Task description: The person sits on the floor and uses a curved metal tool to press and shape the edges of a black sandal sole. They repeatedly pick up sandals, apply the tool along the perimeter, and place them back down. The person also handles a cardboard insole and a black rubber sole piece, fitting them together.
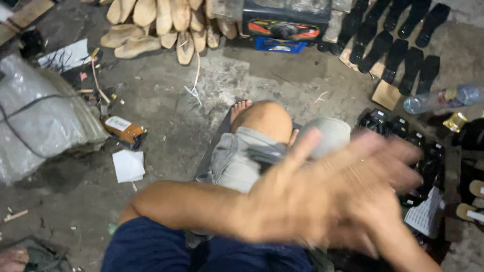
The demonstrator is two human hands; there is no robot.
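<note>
The left hand (327,196) is a blur with its fingers (307,146) spread wide, holding nothing, and the right hand cannot be seen. The black shoe soles (398,55) lie well past the fingertips, so a slow, careful reach would work best. Bare floor (161,100) beyond the fingers gives room, but the plastic bottle (438,98) sits near.

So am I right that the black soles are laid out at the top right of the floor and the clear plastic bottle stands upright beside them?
Not quite: in the head view the clear plastic bottle lies on its side, not upright. The black soles are indeed at the top right.
</note>
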